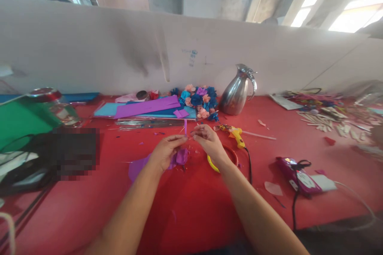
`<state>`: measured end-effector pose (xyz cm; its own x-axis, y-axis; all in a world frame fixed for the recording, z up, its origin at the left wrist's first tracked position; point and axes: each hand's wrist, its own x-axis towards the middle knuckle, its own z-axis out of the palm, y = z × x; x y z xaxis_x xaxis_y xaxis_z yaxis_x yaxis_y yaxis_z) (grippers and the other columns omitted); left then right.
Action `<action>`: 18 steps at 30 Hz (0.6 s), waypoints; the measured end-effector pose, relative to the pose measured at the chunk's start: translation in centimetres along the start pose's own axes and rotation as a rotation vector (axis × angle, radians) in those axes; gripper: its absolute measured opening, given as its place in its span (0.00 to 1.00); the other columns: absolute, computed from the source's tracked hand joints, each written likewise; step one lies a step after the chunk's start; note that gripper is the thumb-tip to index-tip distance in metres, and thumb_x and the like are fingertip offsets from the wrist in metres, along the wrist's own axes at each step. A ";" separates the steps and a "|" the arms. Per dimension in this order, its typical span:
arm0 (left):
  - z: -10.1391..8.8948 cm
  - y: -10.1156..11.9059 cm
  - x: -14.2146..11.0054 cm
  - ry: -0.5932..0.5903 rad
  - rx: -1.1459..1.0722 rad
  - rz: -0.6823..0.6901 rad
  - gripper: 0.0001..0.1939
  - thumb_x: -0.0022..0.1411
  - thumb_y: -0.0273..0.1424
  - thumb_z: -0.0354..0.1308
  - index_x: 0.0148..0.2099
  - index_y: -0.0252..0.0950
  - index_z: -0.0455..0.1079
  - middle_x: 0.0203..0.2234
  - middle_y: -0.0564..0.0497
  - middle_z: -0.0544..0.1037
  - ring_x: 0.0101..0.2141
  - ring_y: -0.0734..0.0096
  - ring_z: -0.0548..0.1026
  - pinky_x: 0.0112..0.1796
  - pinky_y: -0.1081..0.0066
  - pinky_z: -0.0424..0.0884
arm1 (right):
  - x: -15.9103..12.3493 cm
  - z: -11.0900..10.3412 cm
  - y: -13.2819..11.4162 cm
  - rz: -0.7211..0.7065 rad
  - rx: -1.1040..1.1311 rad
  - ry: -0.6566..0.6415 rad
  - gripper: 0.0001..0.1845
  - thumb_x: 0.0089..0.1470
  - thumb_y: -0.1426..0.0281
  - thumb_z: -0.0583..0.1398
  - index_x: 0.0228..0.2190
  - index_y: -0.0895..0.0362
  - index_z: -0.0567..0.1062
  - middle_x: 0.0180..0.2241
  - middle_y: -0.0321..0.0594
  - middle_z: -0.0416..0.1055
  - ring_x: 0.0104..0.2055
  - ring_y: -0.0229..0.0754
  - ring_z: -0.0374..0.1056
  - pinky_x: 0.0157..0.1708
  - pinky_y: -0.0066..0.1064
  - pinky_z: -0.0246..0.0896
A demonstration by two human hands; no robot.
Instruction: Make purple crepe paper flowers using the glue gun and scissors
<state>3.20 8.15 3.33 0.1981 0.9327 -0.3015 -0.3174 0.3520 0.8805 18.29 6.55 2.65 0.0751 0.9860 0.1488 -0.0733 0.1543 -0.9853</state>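
Observation:
My left hand (167, 151) is closed in a pinch, its fingertips at the lower end of a narrow purple paper strip (185, 127) that stands upright. Facing it from the right, my right hand (208, 141) has its thumb and fingers bent together near the strip; anything it holds is too small to make out. Below the left fingertips lies a folded purple paper piece (182, 156). A larger purple sheet (139, 169) is partly hidden behind my left wrist. Under my right wrist, a ring with a yellow edge (213, 164) and a red edge rests on the table.
A yellow glue gun (238, 137) with a black cord lies right of my hands. Behind are paper flowers (197, 99), a steel jug (236, 91) and stacked coloured paper (146, 106). A magenta power strip (299, 175) sits right; a glass jar (60, 107) stands left.

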 end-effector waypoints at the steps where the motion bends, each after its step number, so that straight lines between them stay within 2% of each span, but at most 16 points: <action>1: -0.1 -0.1 0.1 0.024 -0.034 0.020 0.12 0.35 0.26 0.72 0.27 0.32 0.76 0.23 0.51 0.78 0.24 0.77 0.73 0.26 0.77 0.66 | -0.1 0.2 0.1 0.025 -0.001 -0.035 0.13 0.43 0.68 0.62 0.34 0.55 0.68 0.29 0.35 0.73 0.33 0.38 0.69 0.35 0.30 0.61; 5: -0.1 -0.2 0.3 0.056 -0.111 0.031 0.14 0.34 0.28 0.73 0.28 0.33 0.77 0.25 0.50 0.80 0.26 0.75 0.74 0.27 0.76 0.66 | -0.5 1.1 0.6 0.073 -0.039 -0.161 0.11 0.42 0.67 0.64 0.31 0.56 0.71 0.27 0.36 0.73 0.30 0.39 0.69 0.31 0.30 0.62; 9: 0.2 -0.4 0.1 0.001 -0.094 0.034 0.16 0.34 0.30 0.73 0.29 0.32 0.77 0.25 0.48 0.80 0.25 0.74 0.74 0.28 0.75 0.67 | -0.5 1.4 1.2 -0.013 -0.094 -0.143 0.06 0.43 0.66 0.63 0.26 0.56 0.74 0.26 0.36 0.73 0.29 0.39 0.69 0.33 0.31 0.62; 14: 0.2 -0.3 0.0 -0.038 -0.057 0.103 0.16 0.35 0.32 0.73 0.28 0.31 0.77 0.24 0.48 0.79 0.28 0.73 0.74 0.32 0.74 0.68 | -0.3 1.3 1.4 -0.031 -0.127 -0.167 0.06 0.45 0.66 0.62 0.27 0.55 0.77 0.27 0.35 0.75 0.31 0.41 0.69 0.35 0.32 0.63; 18: -0.1 0.0 -0.1 -0.063 -0.032 0.129 0.14 0.35 0.32 0.73 0.26 0.31 0.76 0.23 0.49 0.78 0.27 0.74 0.73 0.31 0.75 0.67 | -0.4 1.3 1.1 -0.059 -0.158 -0.213 0.05 0.46 0.67 0.61 0.25 0.55 0.77 0.25 0.34 0.74 0.29 0.39 0.68 0.34 0.30 0.61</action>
<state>3.10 8.05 3.35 0.2107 0.9640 -0.1621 -0.3732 0.2326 0.8981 16.88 6.40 1.60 -0.1370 0.9694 0.2038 0.0822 0.2162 -0.9729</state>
